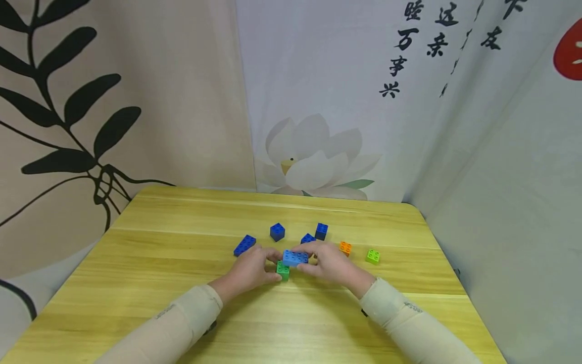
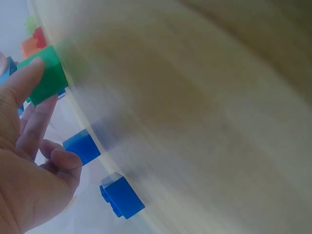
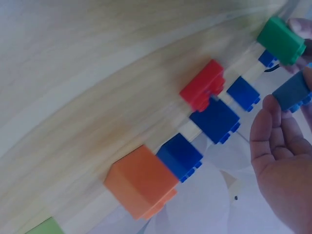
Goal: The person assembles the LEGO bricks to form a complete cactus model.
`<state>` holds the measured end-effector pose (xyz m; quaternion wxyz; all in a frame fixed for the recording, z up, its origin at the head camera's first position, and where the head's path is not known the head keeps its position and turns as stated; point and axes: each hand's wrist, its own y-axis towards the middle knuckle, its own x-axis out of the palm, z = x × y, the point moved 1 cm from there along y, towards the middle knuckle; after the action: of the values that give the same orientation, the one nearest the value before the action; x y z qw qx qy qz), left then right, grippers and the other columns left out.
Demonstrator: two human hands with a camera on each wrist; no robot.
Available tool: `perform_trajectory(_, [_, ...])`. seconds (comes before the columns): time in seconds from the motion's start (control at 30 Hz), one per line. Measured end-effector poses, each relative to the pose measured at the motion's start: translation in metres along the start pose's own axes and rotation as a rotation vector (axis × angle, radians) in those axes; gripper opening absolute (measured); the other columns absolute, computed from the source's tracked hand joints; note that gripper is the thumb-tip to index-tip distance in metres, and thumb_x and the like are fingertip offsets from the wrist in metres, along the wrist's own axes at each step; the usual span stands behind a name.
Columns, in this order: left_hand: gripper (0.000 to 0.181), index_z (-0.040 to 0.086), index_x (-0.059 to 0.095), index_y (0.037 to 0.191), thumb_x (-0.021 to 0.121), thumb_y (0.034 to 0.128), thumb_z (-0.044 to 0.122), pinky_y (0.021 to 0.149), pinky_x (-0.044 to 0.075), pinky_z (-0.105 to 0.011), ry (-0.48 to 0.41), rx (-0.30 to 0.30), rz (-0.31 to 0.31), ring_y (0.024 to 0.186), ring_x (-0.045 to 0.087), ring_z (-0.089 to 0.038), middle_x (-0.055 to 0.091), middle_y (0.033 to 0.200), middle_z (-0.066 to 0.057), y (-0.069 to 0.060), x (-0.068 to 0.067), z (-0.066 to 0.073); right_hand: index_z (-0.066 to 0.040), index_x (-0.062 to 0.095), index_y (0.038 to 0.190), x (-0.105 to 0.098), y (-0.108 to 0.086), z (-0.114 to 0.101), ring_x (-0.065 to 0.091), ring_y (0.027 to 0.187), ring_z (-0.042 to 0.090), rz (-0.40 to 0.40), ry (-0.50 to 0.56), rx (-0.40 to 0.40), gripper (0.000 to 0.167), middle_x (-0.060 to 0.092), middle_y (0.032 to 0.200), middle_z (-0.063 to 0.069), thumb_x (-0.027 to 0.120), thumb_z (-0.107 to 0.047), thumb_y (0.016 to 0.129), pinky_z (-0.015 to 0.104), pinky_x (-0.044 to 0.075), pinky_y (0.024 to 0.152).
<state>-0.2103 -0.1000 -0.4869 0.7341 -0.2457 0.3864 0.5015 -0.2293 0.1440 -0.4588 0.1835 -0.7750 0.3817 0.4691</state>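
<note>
A green block [image 1: 283, 270] is pinched between the thumb and fingers of the left hand [image 1: 249, 270]; the left wrist view shows the thumb flat on the green block [image 2: 48, 75]. Just beside and above it, the right hand [image 1: 331, 263] grips a lighter blue block [image 1: 295, 258] by its right end. In the right wrist view the blue block [image 3: 292, 91] and the green block [image 3: 281, 40] are near each other, with a gap between them. The right hand's [image 3: 285, 156] other fingers are bent.
Behind the hands lie blue blocks [image 1: 277, 232], one of them a longer block [image 1: 245, 245] at left. An orange block [image 1: 345, 248] and a lime block [image 1: 373, 256] lie to the right. A red block [image 3: 204, 85] shows in the right wrist view, on the wooden table [image 1: 182, 212].
</note>
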Motion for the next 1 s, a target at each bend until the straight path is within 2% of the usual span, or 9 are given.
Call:
perform_trajectory(0.2, [0.047, 0.013, 0.076, 0.124, 0.095, 0.0829, 0.027, 0.084, 0.051, -0.036, 0.007, -0.014, -0.006, 0.099, 0.060, -0.014, 0.081, 0.115, 0.003, 0.002, 0.001, -0.002, -0.024, 0.071, 0.140, 0.002, 0.003, -0.009, 0.067, 0.099, 0.007, 0.006, -0.023, -0.041, 0.041, 0.076, 0.131, -0.004, 0.079, -0.028, 0.100, 0.034, 0.063, 0.086])
perform_trajectory(0.47, [0.043, 0.015, 0.077, 0.120, 0.095, 0.0820, 0.027, 0.085, 0.052, -0.037, 0.012, -0.016, -0.005, 0.097, 0.060, -0.013, 0.081, 0.111, 0.005, 0.003, 0.002, -0.003, -0.023, 0.072, 0.139, 0.003, 0.004, -0.011, 0.067, 0.095, 0.011, 0.002, -0.030, -0.059, 0.040, 0.077, 0.130, -0.005, 0.079, -0.027, 0.100, 0.024, 0.057, 0.081])
perform_trajectory(0.57, [0.042, 0.016, 0.077, 0.119, 0.095, 0.0819, 0.027, 0.084, 0.051, -0.036, 0.009, -0.021, -0.006, 0.096, 0.059, -0.013, 0.081, 0.111, 0.005, 0.003, 0.002, -0.003, -0.023, 0.072, 0.139, 0.004, 0.004, -0.011, 0.068, 0.099, 0.012, -0.003, -0.029, -0.061, 0.040, 0.076, 0.133, -0.004, 0.078, -0.027, 0.100, 0.028, 0.060, 0.085])
perform_trajectory(0.7, [0.042, 0.017, 0.077, 0.119, 0.095, 0.0822, 0.028, 0.085, 0.052, -0.036, 0.009, -0.029, -0.008, 0.097, 0.059, -0.012, 0.081, 0.111, 0.005, 0.003, 0.001, -0.003, -0.023, 0.072, 0.139, 0.006, 0.004, -0.011, 0.071, 0.113, 0.012, -0.012, -0.034, -0.060, 0.040, 0.075, 0.137, -0.003, 0.078, -0.027, 0.100, 0.036, 0.062, 0.095])
perform_trajectory(0.8, [0.043, 0.017, 0.077, 0.120, 0.095, 0.0822, 0.028, 0.085, 0.052, -0.036, 0.012, -0.033, -0.010, 0.097, 0.059, -0.012, 0.080, 0.111, 0.004, 0.003, 0.001, -0.003, -0.024, 0.072, 0.139, 0.007, 0.003, -0.012, 0.071, 0.119, 0.014, -0.018, -0.052, -0.062, 0.040, 0.074, 0.138, -0.005, 0.078, -0.028, 0.100, 0.037, 0.060, 0.099])
perform_trajectory(1.0, [0.042, 0.017, 0.078, 0.118, 0.095, 0.0818, 0.028, 0.082, 0.051, -0.035, 0.022, -0.024, -0.003, 0.095, 0.059, -0.013, 0.081, 0.111, 0.003, 0.003, 0.000, -0.002, -0.025, 0.072, 0.139, 0.008, 0.003, -0.013, 0.070, 0.120, 0.016, -0.024, -0.081, -0.067, 0.040, 0.074, 0.137, -0.006, 0.078, -0.029, 0.100, 0.036, 0.060, 0.099])
